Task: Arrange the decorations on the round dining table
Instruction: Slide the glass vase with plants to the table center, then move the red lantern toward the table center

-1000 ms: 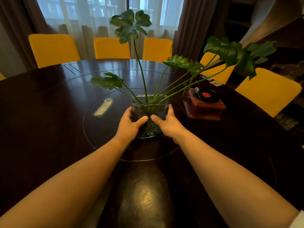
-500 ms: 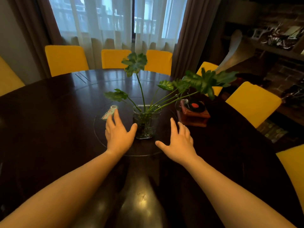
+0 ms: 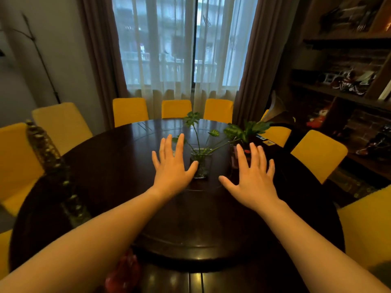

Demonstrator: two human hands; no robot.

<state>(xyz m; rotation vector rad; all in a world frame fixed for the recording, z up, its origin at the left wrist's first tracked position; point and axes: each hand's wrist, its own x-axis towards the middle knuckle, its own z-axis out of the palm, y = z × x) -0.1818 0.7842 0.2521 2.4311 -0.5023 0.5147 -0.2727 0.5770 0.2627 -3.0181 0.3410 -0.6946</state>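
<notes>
A glass vase (image 3: pixel 201 166) with long-stemmed green leaves stands at the middle of the dark round dining table (image 3: pixel 118 166). My left hand (image 3: pixel 172 166) hovers just left of the vase, fingers spread and holding nothing. My right hand (image 3: pixel 252 174) hovers to the vase's right, also spread and holding nothing. It partly hides a small red-brown gramophone ornament (image 3: pixel 234 157) that stands right of the vase. Neither hand touches the vase.
Yellow chairs (image 3: pixel 130 111) ring the table. A tall beaded ornament (image 3: pixel 48 161) leans at the table's left side. Something red (image 3: pixel 124 273) lies blurred at the near edge. Shelves with clutter (image 3: pixel 349 85) fill the right wall; curtains hang behind.
Both hands let go of the vase and drew back from it, spreading open. The view pulled back and up, so the vase now looks farther away.
</notes>
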